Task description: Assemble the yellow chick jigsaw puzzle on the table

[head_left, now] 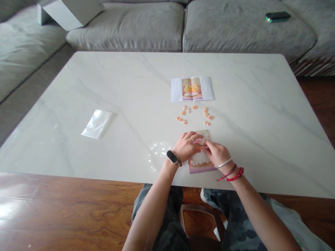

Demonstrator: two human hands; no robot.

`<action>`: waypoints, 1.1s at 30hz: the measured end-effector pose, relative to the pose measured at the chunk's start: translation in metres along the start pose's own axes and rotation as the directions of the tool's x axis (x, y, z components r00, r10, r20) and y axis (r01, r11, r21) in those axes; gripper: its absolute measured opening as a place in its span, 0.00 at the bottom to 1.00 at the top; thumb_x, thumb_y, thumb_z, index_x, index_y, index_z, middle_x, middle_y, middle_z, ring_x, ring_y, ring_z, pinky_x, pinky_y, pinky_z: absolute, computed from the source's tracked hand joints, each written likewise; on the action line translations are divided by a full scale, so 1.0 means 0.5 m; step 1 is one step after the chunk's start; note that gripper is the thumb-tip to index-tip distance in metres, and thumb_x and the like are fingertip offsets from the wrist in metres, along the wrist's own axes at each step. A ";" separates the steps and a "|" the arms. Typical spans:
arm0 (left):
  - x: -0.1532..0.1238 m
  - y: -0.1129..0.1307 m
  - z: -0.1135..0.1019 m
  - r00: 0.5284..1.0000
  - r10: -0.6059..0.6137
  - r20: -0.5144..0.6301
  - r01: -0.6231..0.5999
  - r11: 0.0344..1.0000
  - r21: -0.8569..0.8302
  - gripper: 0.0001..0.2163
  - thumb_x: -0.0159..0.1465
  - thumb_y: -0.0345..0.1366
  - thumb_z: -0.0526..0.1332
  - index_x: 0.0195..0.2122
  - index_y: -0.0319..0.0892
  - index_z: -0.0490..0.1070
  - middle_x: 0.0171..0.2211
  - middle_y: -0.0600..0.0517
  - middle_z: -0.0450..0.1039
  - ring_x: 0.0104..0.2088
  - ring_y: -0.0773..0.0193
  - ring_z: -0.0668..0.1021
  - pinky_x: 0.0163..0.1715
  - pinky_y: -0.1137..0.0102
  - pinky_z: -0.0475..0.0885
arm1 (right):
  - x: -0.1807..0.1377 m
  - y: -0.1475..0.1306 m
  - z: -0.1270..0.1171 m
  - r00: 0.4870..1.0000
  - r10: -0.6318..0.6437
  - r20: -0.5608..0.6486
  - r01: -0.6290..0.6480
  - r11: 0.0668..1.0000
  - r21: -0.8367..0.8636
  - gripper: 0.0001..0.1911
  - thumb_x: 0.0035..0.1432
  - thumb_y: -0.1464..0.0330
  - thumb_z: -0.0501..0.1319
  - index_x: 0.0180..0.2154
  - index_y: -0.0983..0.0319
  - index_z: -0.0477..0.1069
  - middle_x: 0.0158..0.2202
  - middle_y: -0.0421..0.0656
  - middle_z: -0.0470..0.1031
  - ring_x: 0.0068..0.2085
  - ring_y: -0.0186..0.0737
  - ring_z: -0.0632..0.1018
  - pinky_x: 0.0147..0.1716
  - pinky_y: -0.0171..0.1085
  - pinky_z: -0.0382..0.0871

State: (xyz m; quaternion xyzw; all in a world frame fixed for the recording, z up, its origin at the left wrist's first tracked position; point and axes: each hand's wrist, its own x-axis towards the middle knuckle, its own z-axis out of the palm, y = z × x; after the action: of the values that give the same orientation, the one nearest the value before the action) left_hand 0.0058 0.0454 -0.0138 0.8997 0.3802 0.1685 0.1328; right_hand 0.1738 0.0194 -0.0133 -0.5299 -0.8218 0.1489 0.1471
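A small puzzle board (201, 168) lies near the front edge of the table, with a printed border and a pale, unfilled area in its lower middle. My left hand (186, 146) rests over its upper left part, fingers stretched across it and apart. Close beside it, my right hand (216, 152) is closed in a pinch on a small yellowish puzzle piece (201, 145) at the board's upper middle. The fingers hide part of that piece. Beyond the board lie several loose orange and white puzzle pieces (183, 113) in a left cluster, and other loose pieces (210, 117) to the right.
A creased reference sheet (192, 89) with a yellow character picture lies behind the loose pieces. To the left is a clear plastic bag (96, 123) on the white marbled table (125, 87). A grey sofa (136, 26) borders the far side, with a dark device (277, 16) on it.
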 end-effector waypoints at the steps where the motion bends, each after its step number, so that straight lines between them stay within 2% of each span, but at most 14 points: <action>1: -0.001 -0.003 0.003 1.000 0.006 -0.008 -0.007 1.000 -0.021 0.09 0.57 0.39 0.54 0.34 0.43 0.71 0.47 0.51 0.66 0.48 0.60 0.65 0.44 0.64 0.62 | 0.000 0.001 0.001 1.000 -0.001 0.008 0.001 1.000 0.007 0.04 0.54 0.70 0.52 0.30 0.62 0.65 0.27 0.43 0.73 0.29 0.35 0.73 0.27 0.31 0.62; 5: -0.002 -0.013 0.012 1.000 -0.004 0.002 0.004 0.993 -0.116 0.12 0.59 0.41 0.52 0.36 0.43 0.70 0.43 0.51 0.69 0.44 0.64 0.69 0.44 0.67 0.63 | 0.003 0.002 0.004 0.999 -0.048 0.014 0.047 0.998 0.040 0.08 0.53 0.67 0.54 0.35 0.62 0.66 0.30 0.43 0.73 0.31 0.35 0.73 0.29 0.31 0.62; 8: -0.003 -0.017 0.006 0.999 -0.030 0.041 0.035 0.989 -0.147 0.12 0.59 0.41 0.51 0.36 0.44 0.70 0.41 0.52 0.70 0.45 0.65 0.68 0.46 0.67 0.61 | 0.004 -0.002 0.007 0.996 -0.088 0.001 0.088 0.996 0.022 0.08 0.55 0.68 0.51 0.34 0.62 0.68 0.30 0.43 0.72 0.31 0.34 0.72 0.30 0.31 0.62; 11: -0.005 -0.017 -0.010 0.990 -0.069 0.122 0.085 0.987 -0.137 0.12 0.57 0.42 0.53 0.39 0.47 0.69 0.44 0.54 0.68 0.49 0.64 0.65 0.48 0.66 0.58 | 0.002 -0.007 0.011 0.993 -0.118 -0.018 0.117 0.992 -0.042 0.11 0.56 0.71 0.49 0.32 0.61 0.70 0.28 0.43 0.71 0.30 0.33 0.71 0.30 0.30 0.61; 14: -0.009 -0.011 -0.024 0.972 -0.161 0.173 0.175 0.982 -0.068 0.12 0.54 0.42 0.57 0.40 0.53 0.69 0.50 0.56 0.62 0.54 0.59 0.58 0.49 0.61 0.55 | 0.000 -0.011 0.012 0.987 -0.155 -0.038 0.150 0.982 -0.113 0.12 0.57 0.72 0.48 0.31 0.62 0.70 0.28 0.44 0.70 0.30 0.33 0.70 0.30 0.31 0.61; 17: -0.011 -0.002 -0.029 0.954 -0.247 0.168 0.250 0.968 0.005 0.10 0.53 0.40 0.59 0.38 0.55 0.70 0.55 0.59 0.55 0.56 0.54 0.52 0.50 0.55 0.52 | -0.003 -0.015 0.013 0.982 -0.183 -0.042 0.174 0.970 -0.168 0.13 0.58 0.71 0.47 0.33 0.62 0.70 0.28 0.44 0.70 0.31 0.33 0.70 0.30 0.31 0.60; 20: -0.010 0.008 -0.030 0.947 -0.280 0.155 0.277 0.960 0.040 0.09 0.53 0.39 0.59 0.37 0.56 0.70 0.56 0.61 0.51 0.56 0.52 0.50 0.49 0.53 0.51 | -0.006 -0.017 0.014 0.977 -0.210 -0.045 0.196 0.957 -0.215 0.13 0.58 0.71 0.47 0.33 0.63 0.70 0.27 0.44 0.70 0.29 0.33 0.70 0.28 0.32 0.60; 24: -0.009 0.022 -0.031 0.948 -0.281 0.147 0.274 0.959 0.065 0.08 0.55 0.38 0.57 0.37 0.55 0.70 0.55 0.62 0.53 0.56 0.54 0.51 0.50 0.54 0.51 | -0.004 -0.016 0.014 0.974 -0.220 -0.063 0.200 0.953 -0.227 0.13 0.57 0.72 0.47 0.30 0.64 0.70 0.27 0.44 0.70 0.27 0.33 0.70 0.27 0.32 0.59; 27: -0.010 0.026 -0.030 0.941 -0.294 0.169 0.287 0.956 0.063 0.09 0.55 0.37 0.57 0.37 0.54 0.69 0.54 0.61 0.56 0.56 0.56 0.52 0.51 0.53 0.51 | 0.003 -0.014 0.008 0.977 -0.209 -0.030 0.200 0.962 -0.188 0.12 0.57 0.72 0.48 0.30 0.64 0.70 0.26 0.43 0.70 0.27 0.32 0.70 0.26 0.32 0.60; 33: -0.011 0.022 -0.029 0.922 -0.344 0.177 0.354 0.935 -0.032 0.09 0.56 0.42 0.54 0.36 0.54 0.70 0.55 0.60 0.54 0.57 0.53 0.49 0.50 0.51 0.50 | -0.006 -0.016 0.005 0.977 -0.211 0.017 0.211 0.969 -0.129 0.12 0.57 0.71 0.47 0.35 0.63 0.69 0.31 0.45 0.71 0.30 0.34 0.71 0.29 0.32 0.63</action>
State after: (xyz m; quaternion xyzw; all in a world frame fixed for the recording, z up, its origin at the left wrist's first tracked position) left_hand 0.0036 0.0356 0.0023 0.8239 0.5162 0.0777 0.2208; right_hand 0.1675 0.0135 -0.0127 -0.4476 -0.8817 0.0794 0.1262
